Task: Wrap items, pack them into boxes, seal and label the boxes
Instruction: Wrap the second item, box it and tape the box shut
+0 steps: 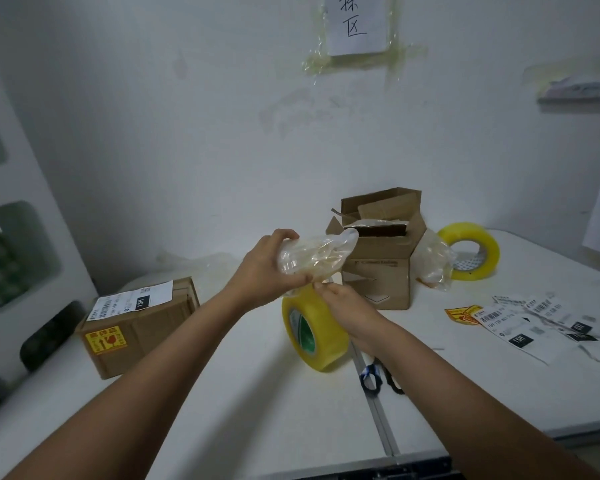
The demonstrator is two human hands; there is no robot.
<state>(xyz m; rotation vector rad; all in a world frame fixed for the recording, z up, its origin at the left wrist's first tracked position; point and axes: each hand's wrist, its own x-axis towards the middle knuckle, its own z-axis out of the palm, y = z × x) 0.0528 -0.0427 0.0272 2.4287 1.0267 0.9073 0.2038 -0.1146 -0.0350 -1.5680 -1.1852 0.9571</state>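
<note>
My left hand [267, 268] grips a bundle wrapped in clear plastic [317, 256], held above the table in front of an open cardboard box [381, 268]. My right hand [343, 299] is just below it, fingers pinching at the wrap's lower edge, right above a yellow tape roll [314, 332] that stands on its edge. What lies inside the wrap is too blurred to tell. A sealed box [136, 323] with a shipping label and an orange fragile sticker lies at the left.
A second yellow tape roll [471, 251] and crumpled clear plastic [433, 265] sit right of the open box. Shipping labels [530, 323] and orange stickers [459, 313] are spread at the right. Scissors [371, 375] lie beside a seam in the white table [239, 410].
</note>
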